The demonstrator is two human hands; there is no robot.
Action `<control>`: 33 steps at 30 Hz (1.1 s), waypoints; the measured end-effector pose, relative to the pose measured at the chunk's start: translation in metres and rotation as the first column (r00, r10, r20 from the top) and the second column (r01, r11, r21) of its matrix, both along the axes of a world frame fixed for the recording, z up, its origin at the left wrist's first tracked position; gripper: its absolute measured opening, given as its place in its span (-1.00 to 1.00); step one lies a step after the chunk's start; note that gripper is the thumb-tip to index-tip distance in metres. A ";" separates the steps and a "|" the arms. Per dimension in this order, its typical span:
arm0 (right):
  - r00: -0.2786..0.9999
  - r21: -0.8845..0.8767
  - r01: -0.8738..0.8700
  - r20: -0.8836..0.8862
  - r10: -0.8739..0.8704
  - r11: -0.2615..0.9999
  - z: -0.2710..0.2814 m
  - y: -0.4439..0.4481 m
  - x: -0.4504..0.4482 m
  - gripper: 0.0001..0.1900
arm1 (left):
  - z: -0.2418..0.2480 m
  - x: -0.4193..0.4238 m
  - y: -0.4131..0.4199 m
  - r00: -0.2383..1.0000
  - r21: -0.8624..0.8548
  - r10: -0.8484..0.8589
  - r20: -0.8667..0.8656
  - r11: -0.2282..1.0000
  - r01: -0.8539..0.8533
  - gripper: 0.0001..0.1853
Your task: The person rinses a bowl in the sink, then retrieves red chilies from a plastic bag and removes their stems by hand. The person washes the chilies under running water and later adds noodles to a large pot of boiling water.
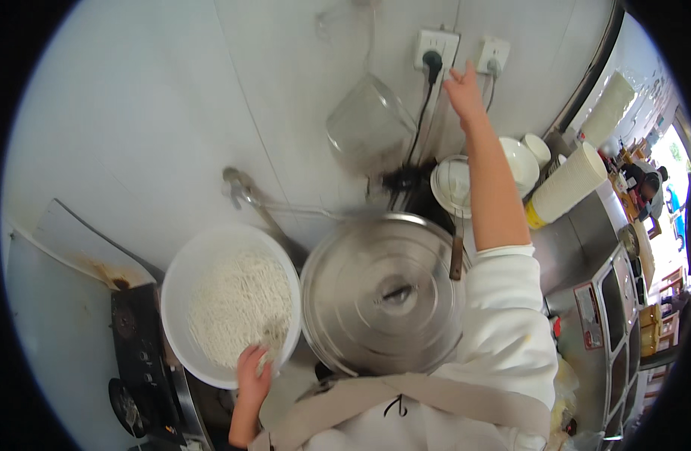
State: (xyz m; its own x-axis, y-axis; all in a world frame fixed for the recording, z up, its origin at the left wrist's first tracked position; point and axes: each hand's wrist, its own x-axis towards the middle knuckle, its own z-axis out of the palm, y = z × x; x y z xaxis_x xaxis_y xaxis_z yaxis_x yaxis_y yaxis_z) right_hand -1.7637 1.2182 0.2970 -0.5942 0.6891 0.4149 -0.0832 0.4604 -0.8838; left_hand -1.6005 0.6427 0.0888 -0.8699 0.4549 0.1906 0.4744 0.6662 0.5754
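My left hand [254,372] is at the near rim of a large white plastic tub [175,315] of pale noodles [238,307]. Its fingers are curled around what looks like a few noodles. My right arm reaches up to the wall, where my right hand [464,90] has its fingers spread between a wall socket [437,45] with a black plug [432,60] and a second socket with a grey plug [493,66]. Whether a finger touches either socket cannot be told. Beside the tub, a big round steel lid [351,293] covers a pot.
A wall tap [244,191] with a long spout stands behind the tub and lid. A wooden-handled strainer [456,256], bowls [517,163] and stacked paper cups [568,183] lie under my right arm or beside it. A black gas stove [139,349] is at left. A person [650,186] is far right.
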 end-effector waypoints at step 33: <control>0.920 -0.427 -0.186 0.241 0.310 0.885 -0.180 -0.350 0.235 -0.76 | -0.051 -0.168 -0.052 0.996 -0.133 -0.072 -0.058 0.989 0.064 -0.74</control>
